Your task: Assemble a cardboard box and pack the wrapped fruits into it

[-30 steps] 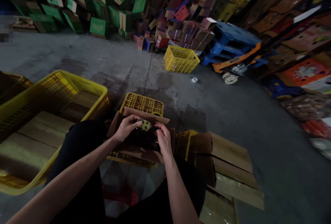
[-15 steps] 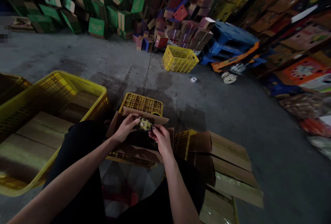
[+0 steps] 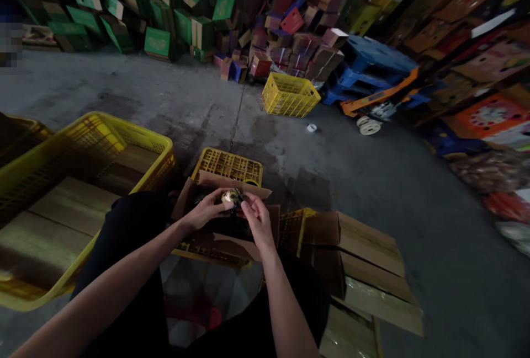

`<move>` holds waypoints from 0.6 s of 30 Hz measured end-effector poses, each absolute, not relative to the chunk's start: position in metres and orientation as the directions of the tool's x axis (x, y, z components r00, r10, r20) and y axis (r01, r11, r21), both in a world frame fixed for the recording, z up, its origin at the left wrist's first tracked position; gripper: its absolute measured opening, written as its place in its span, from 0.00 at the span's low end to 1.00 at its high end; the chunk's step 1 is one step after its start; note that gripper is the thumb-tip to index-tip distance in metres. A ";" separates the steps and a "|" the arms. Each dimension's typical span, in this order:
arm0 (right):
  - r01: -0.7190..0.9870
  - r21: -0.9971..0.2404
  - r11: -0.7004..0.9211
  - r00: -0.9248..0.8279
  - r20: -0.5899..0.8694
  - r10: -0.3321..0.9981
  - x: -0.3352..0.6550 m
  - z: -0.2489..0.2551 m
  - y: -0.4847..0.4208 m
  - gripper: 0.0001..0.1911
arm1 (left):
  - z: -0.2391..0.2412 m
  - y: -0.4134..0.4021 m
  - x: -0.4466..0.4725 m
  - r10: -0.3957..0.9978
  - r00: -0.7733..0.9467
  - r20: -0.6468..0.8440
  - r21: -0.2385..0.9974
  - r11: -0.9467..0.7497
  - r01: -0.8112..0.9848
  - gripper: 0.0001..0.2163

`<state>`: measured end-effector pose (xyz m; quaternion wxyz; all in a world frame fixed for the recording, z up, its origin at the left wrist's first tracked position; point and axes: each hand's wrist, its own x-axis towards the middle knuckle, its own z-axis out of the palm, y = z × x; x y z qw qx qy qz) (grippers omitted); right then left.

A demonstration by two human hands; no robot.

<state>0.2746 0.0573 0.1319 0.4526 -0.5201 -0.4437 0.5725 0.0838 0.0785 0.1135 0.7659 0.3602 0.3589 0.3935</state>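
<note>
Held a small yellowish round item (image 3: 231, 198) just above the open cardboard box (image 3: 221, 243), clasped in the closed left hand (image 3: 205, 210) and pinched by the right hand (image 3: 256, 218), not yet set down.

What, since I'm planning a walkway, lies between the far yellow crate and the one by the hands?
Head view: only bare stained floor between far yellow crate and near crate.

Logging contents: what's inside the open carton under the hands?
Only a dark interior shows in the carton. The left hand and right hand hold a round item over it, hiding the rest.
</note>
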 end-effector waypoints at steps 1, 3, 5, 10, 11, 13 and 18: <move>-0.038 -0.982 -0.186 -0.051 -0.184 0.982 0.274 0.132 0.057 0.22 | 0.113 0.078 0.084 0.863 0.430 -0.266 0.840 0.426 -0.335 0.26; -0.041 -0.980 -0.193 -0.027 -0.192 0.981 0.274 0.131 0.057 0.21 | 0.112 0.078 0.084 0.866 0.423 -0.267 0.847 0.420 -0.325 0.26; -0.100 -0.970 -0.222 0.007 -0.224 0.975 0.274 0.128 0.057 0.20 | 0.112 0.078 0.085 0.867 0.419 -0.269 0.846 0.421 -0.327 0.27; -0.201 -0.949 -0.244 0.052 -0.259 0.964 0.274 0.124 0.057 0.16 | 0.114 0.078 0.087 0.907 0.373 -0.194 0.892 0.322 -0.319 0.27; -0.182 -0.954 -0.240 0.055 -0.254 0.966 0.275 0.124 0.057 0.15 | 0.114 0.078 0.087 0.919 0.354 -0.171 0.909 0.286 -0.303 0.27; -0.121 -0.968 -0.222 0.047 -0.229 0.972 0.276 0.125 0.058 0.13 | 0.114 0.079 0.086 0.933 0.328 -0.145 0.934 0.239 -0.266 0.28; 0.025 -0.991 -0.128 0.002 -0.128 0.992 0.278 0.130 0.059 0.16 | 0.113 0.082 0.086 0.945 0.309 -0.110 0.971 0.168 -0.168 0.28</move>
